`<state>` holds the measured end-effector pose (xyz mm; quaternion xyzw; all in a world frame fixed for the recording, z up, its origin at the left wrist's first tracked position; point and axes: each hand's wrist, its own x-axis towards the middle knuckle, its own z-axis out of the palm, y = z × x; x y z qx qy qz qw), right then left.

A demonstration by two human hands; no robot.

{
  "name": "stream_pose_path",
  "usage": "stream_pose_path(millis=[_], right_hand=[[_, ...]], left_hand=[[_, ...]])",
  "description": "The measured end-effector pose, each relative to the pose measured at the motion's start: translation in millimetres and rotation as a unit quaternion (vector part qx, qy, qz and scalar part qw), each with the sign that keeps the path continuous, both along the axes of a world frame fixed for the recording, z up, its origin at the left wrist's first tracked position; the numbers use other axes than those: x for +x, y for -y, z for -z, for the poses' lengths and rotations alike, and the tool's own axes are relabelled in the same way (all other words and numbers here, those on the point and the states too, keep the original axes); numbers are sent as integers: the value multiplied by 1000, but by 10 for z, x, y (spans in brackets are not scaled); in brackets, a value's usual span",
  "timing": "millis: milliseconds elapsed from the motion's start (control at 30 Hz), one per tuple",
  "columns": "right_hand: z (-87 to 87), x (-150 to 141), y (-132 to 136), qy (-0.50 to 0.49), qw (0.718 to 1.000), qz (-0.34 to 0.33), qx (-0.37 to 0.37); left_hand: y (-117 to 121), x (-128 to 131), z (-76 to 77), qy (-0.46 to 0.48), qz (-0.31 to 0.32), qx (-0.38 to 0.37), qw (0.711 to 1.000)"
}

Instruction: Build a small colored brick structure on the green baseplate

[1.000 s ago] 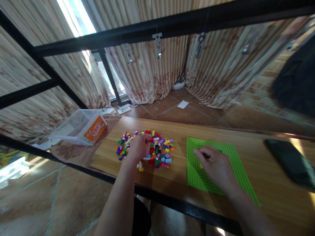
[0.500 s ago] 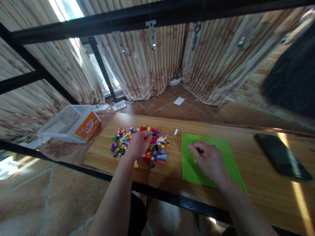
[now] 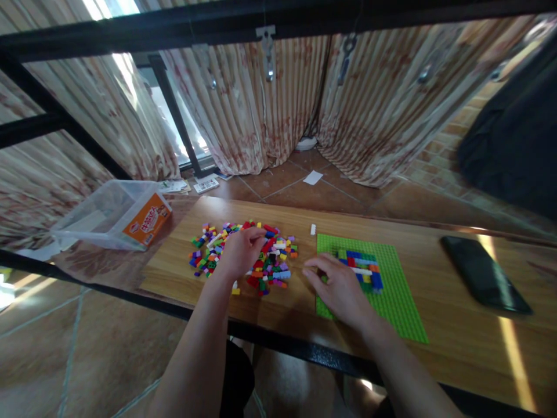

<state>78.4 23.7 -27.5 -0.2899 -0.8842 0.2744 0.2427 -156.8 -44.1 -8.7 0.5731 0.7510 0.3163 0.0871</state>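
Note:
My left hand (image 3: 241, 251) is over the pile of loose toy bricks (image 3: 278, 255), with thumb and fingertips pinched together; whatever they hold is too small to make out. To its right, my right hand (image 3: 342, 287) hovers at the left edge of the green baseplate (image 3: 402, 313), thumb and forefinger apart with nothing visible between them. A low built block of bricks (image 3: 363, 270), in blue, red, white, yellow and green, sits on the baseplate just beyond that hand. One white brick (image 3: 313, 229) lies alone on the wood between pile and plate.
A clear plastic box (image 3: 108, 209) with an orange label stands at the left end of the table. On the right lies a black phone-like slab (image 3: 483, 273). A dark metal bar (image 3: 278, 23) crosses above the table, and curtains (image 3: 278, 110) hang behind.
My right hand has moved left off the built bricks, opening its fingers and uncovering them. My left hand stays pinched over the pile. The view has shifted slightly.

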Motion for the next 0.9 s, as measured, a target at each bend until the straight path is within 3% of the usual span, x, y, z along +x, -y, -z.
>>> stream_pose_path(millis=[167,300,400,533,633,700,800,900], right_hand=[[68,-257,199,35,998,-52,-16],[98,-374,228,59,997,-40,-18],[87,-346,201,16,998,-28,-50],[47,-233,128,-98,980,5,-174],[11,-161,43,-174,937,29,-302],[-10,-124,-13,-208,915,36,-345],[-23,-68,-67,-225,916,48,-329],[-17,-10,-76,-194,947,59,-249]], left_hand=[[-2,-7,-2,5,13,-9,1000],[-22,13,-4,29,14,-12,999],[-38,37,-2,58,23,-2,998],[-55,157,-14,152,65,16,986],[-81,352,-34,262,112,2,959],[-109,501,-45,315,146,-12,938],[-163,684,-41,351,169,-28,921],[-222,787,-8,370,136,-32,919]])
